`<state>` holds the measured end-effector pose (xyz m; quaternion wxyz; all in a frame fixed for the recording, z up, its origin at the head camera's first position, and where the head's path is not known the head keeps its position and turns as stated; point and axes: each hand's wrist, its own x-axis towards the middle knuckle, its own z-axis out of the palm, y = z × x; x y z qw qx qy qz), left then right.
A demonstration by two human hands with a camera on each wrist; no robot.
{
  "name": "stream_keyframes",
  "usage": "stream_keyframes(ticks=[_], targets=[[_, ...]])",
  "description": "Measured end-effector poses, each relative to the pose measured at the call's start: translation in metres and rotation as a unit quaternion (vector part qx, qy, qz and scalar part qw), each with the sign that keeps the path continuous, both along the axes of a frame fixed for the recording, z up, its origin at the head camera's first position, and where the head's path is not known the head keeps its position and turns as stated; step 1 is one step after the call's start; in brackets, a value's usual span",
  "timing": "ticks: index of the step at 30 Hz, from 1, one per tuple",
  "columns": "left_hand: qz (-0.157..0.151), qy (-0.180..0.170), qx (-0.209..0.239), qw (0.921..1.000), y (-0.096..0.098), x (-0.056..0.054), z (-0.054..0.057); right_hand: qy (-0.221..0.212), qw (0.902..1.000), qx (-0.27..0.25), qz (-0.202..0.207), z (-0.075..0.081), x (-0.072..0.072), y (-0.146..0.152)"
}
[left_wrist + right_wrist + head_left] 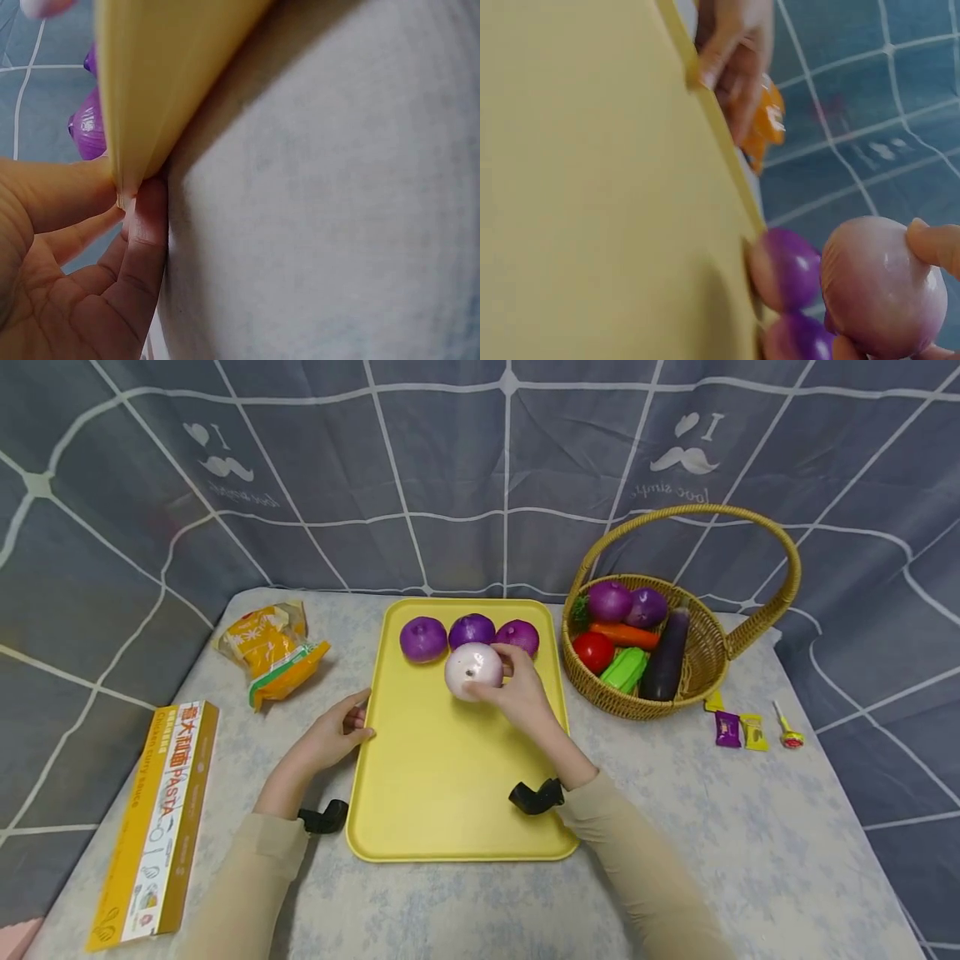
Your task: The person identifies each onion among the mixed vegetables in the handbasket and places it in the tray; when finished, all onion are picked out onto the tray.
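Left hand [330, 737] pinches yellow tray's [442, 777] left rim, thumb and fingers. Pale pinkish-white onion [471, 672], round, glossy, small dark spot, held over tray near three purple onions [423, 640] by right hand's [523, 690] curled fingers.

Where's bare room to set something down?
Free: yellow tray, middle and near left, short of the three purple vegetables; table right of the right sleeve, nearer than the sweets. Crowded: tray's far end, right hand holding a pale onion there; inside the wicker basket.
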<state>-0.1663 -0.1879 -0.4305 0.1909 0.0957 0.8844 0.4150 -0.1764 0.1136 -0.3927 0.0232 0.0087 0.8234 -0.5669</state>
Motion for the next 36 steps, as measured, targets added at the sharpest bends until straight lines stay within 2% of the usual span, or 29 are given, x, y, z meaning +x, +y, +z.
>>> stream_keyframes(ticks=[5,10,14,22,30,36], targets=[[0.001,0.001,0.003,1.0000,-0.001,0.000,-0.002,-0.009,0.9997,-0.007,0.021,-0.015,-0.011,-0.029],[0.005,0.005,0.008,0.9999,0.000,-0.002,-0.004,-0.028,0.9993,-0.003,0.027,-0.025,-0.020,-0.045],[0.009,0.003,0.009,0.9999,0.000,-0.002,-0.005,-0.048,0.9983,0.001,0.034,-0.029,-0.022,-0.053],[0.013,-0.005,0.005,0.9999,-0.001,-0.002,-0.004,-0.053,0.9968,0.032,0.050,-0.035,-0.022,-0.065],[0.012,-0.021,0.001,0.9997,0.002,-0.004,-0.002,-0.054,0.9963,0.046,0.049,-0.032,-0.020,-0.063],[0.017,-0.029,-0.005,0.9994,0.002,-0.003,0.000,-0.023,0.9979,0.029,0.052,-0.012,-0.015,-0.041]])
